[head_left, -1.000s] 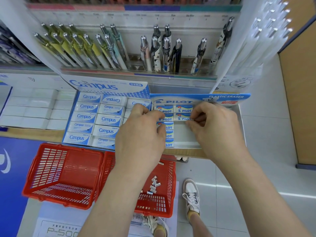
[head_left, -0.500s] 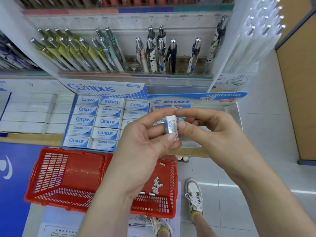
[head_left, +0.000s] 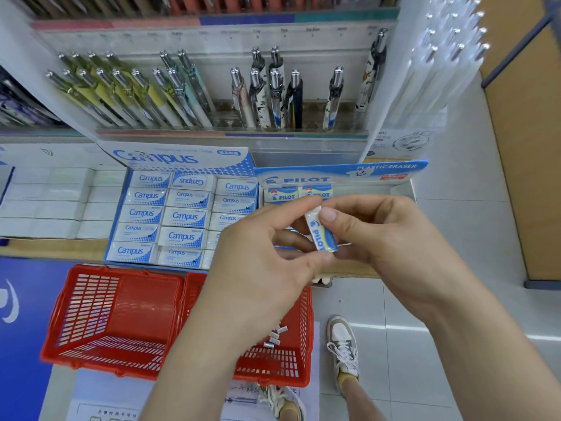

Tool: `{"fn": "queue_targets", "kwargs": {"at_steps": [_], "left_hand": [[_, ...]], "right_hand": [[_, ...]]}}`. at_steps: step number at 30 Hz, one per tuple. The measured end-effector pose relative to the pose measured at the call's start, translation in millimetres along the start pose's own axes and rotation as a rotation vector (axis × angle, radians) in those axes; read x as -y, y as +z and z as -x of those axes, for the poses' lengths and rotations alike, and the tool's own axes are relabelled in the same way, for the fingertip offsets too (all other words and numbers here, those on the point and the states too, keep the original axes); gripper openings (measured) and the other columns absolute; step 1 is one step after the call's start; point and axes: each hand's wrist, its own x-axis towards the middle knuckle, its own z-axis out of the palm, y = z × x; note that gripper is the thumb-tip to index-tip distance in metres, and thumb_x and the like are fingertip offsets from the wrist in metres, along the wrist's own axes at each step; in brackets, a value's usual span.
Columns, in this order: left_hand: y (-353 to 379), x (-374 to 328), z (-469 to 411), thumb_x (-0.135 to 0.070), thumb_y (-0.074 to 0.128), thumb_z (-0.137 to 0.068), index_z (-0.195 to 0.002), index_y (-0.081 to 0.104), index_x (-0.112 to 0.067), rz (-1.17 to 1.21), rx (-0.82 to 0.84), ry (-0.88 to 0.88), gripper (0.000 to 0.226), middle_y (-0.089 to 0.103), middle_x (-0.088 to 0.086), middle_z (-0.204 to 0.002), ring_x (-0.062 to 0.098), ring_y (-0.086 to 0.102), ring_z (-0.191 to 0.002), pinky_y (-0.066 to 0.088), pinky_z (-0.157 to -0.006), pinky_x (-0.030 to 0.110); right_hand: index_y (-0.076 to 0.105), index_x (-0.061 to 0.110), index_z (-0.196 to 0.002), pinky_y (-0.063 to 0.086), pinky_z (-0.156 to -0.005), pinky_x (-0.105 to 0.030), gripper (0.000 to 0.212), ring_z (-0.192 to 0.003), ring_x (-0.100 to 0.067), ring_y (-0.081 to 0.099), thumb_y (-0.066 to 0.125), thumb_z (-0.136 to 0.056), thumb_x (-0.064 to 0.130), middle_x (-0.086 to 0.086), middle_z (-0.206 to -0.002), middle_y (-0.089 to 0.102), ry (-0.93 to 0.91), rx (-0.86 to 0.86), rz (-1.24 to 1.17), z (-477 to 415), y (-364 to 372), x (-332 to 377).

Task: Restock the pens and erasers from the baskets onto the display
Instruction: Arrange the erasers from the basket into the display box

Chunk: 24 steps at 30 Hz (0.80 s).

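Observation:
A small Pilot eraser [head_left: 321, 230] in a blue, white and yellow sleeve is pinched between both hands in front of the Pilot eraser box [head_left: 340, 174]. My right hand [head_left: 385, 238] grips its top end with thumb and forefinger. My left hand [head_left: 264, 262] holds it from below and the left. Two Pilot erasers [head_left: 299, 194] show in the box's back row; the rest of the box is hidden by my hands. Below, the right red basket [head_left: 282, 363] holds several small erasers [head_left: 274, 337]. Pens [head_left: 273, 92] stand in the rack above.
A full Campus eraser box [head_left: 179, 214] sits left of the Pilot box, with white erasers [head_left: 48, 202] further left. The left red basket [head_left: 112, 317] has nothing in it. My feet [head_left: 343, 344] stand on the tiled floor; a wooden panel [head_left: 528, 165] is at the right.
Both hands came up off the Pilot box holding one eraser. It has turned since half a second ago, so its printed Pilot face now shows.

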Motion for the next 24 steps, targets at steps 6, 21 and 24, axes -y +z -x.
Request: {"fn": "queue_targets", "kwargs": {"at_steps": [6, 21, 24], "left_hand": [[6, 9, -3, -0.059, 0.079, -0.055, -0.091, 0.062, -0.045, -0.299, -0.205, 0.110, 0.043, 0.061, -0.011, -0.072, 0.006, 0.056, -0.061, 0.051, -0.061, 0.027], [0, 46, -18, -0.023, 0.070, -0.082, -0.111, 0.070, -0.022, -0.693, -0.373, 0.098, 0.029, 0.052, -0.004, -0.097, 0.020, 0.057, -0.087, 0.045, -0.075, 0.031], [0, 46, -18, -0.021, 0.070, -0.082, -0.109, 0.071, -0.021, -0.680, -0.386, 0.101, 0.027, 0.056, -0.001, -0.100, 0.020, 0.058, -0.086, 0.044, -0.074, 0.030]], "right_hand": [[0.075, 0.013, -0.079, 0.055, -0.069, -0.040, 0.024, -0.070, -0.021, 0.061, 0.074, -0.066, 0.033, -0.020, -0.086, 0.071, 0.010, 0.013, 0.018, 2, -5, 3], [0.073, 0.024, -0.105, 0.053, -0.080, -0.033, 0.026, -0.078, -0.011, 0.064, 0.077, -0.079, 0.020, 0.004, -0.096, 0.061, -0.172, -0.239, 0.848, -14, -4, -10], [0.074, 0.020, -0.103, 0.054, -0.079, -0.040, 0.026, -0.081, -0.018, 0.064, 0.077, -0.077, 0.016, 0.002, -0.089, 0.066, -0.256, -0.292, 0.899, -17, -4, -15]]}}
